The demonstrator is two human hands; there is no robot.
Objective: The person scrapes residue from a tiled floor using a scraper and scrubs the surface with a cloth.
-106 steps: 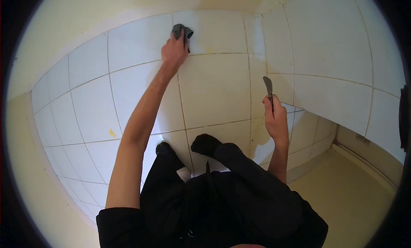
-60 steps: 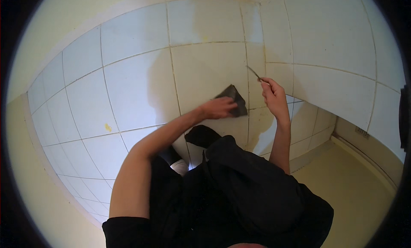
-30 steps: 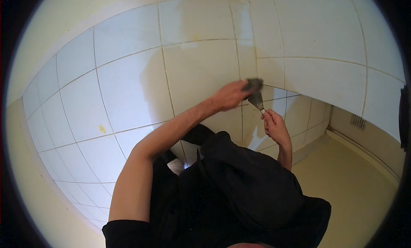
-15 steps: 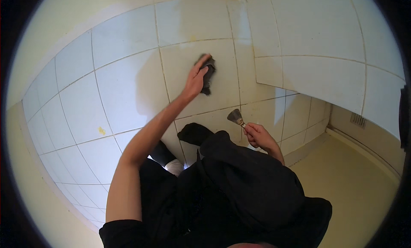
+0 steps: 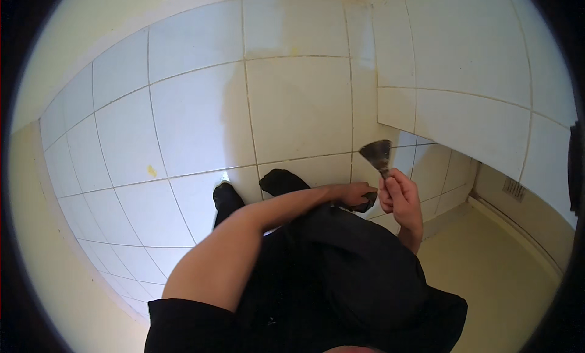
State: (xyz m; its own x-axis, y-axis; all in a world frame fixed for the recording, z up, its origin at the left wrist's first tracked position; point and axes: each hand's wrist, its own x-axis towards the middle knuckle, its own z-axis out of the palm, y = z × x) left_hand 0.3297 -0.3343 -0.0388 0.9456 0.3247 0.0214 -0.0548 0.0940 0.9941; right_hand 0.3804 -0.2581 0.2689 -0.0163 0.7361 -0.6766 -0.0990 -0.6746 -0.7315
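Observation:
My right hand [image 5: 400, 199] is closed around the handle of a scraper [image 5: 376, 152], its wide dark blade pointing up and away from me. Reaching across my body, my left hand [image 5: 356, 196] is bunched around a dark cloth [image 5: 368, 202], close beside the right hand. Part of the cloth is hidden by the fingers. Beyond both hands spreads a white tiled surface [image 5: 298, 109], where my shadow falls. One yellow stain [image 5: 152, 170] marks a tile at the left, and a fainter yellow spot [image 5: 295, 51] shows near the far edge.
My feet in black socks, one here [image 5: 283, 180], are on the tiles just beyond my knees. A tiled block [image 5: 469, 112] with a lower edge juts in from the right. Below it are a small vent grille [image 5: 514, 188] and a yellowish surface [image 5: 487, 274].
My left hand has left the far tile with the cloth and come back right, next to my right hand. The scraper has risen and shifted right, its blade turned more upright.

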